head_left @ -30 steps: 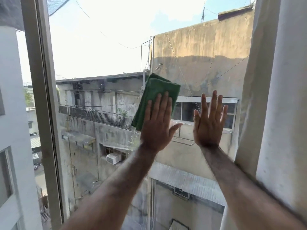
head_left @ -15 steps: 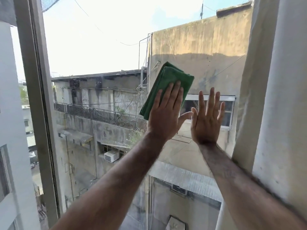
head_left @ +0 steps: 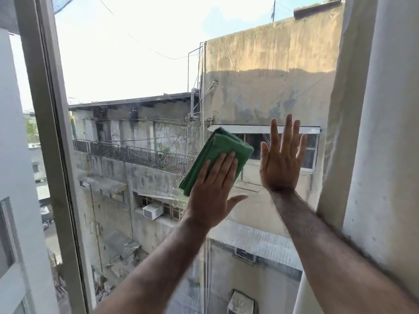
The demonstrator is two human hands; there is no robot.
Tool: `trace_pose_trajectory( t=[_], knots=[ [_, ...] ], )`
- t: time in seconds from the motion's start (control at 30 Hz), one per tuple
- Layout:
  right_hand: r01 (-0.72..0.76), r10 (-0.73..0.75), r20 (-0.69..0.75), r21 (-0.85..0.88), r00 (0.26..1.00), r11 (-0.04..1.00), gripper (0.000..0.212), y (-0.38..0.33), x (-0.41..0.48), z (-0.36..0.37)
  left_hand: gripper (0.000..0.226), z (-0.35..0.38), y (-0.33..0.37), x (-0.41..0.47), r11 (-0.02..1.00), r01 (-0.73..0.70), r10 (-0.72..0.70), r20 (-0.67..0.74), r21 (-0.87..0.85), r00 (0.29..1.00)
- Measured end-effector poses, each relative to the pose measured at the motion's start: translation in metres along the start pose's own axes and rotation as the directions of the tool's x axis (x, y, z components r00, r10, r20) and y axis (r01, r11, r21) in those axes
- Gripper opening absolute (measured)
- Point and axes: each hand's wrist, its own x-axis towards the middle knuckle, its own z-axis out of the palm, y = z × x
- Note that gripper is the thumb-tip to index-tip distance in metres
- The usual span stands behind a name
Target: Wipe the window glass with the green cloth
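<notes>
The folded green cloth [head_left: 223, 147] lies flat against the window glass [head_left: 136, 75] near the middle of the pane. My left hand [head_left: 213, 196] presses it to the glass with flat, straight fingers that cover its lower half. My right hand [head_left: 281, 164] rests palm-first on the bare glass just right of the cloth, fingers spread and holding nothing. Both forearms reach up from the bottom of the view.
A grey window frame post [head_left: 52, 132] bounds the pane on the left. A pale wall or column [head_left: 385, 132] stands close on the right, touching my right forearm. Weathered buildings and sky show through the glass.
My left hand first slid the cloth up and to the right, then back down the glass. My right hand has stayed in nearly the same place.
</notes>
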Motion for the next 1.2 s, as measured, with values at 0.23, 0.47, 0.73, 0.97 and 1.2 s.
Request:
trace_pose_trajectory(
  t=[0.23, 0.47, 0.73, 0.97, 1.2],
  knots=[
    [-0.003, 0.003, -0.004, -0.020, 1.000, 1.000, 0.059, 0.002, -0.001, 0.003, 0.090, -0.025, -0.064, 0.096, 0.983, 0.175, -0.180, -0.116, -0.048, 0.977],
    [-0.010, 0.010, -0.004, -0.018, 1.000, 1.000, 0.060, -0.001, -0.003, 0.003, 0.091, -0.013, -0.111, 0.001, 0.577, 0.810, -0.816, -0.113, -0.107, 0.566],
    [0.009, -0.009, -0.012, -0.007, 1.000, 1.000, 0.061, 0.007, -0.003, 0.006, 0.090, 0.030, 0.005, -0.014, 0.999, -0.038, 0.039, -0.011, 0.024, 0.999],
    [-0.001, 0.001, -0.022, -0.012, 1.000, 1.000, 0.062, 0.003, -0.002, 0.011, 0.085, -0.013, -0.158, -0.001, 0.925, 0.379, -0.372, -0.159, 0.012, 0.914],
    [0.007, -0.007, -0.012, -0.019, 1.000, 1.000, 0.061, 0.002, -0.003, 0.010, 0.090, -0.041, -0.148, 0.100, 0.732, 0.670, -0.681, -0.171, -0.125, 0.712]
  ],
)
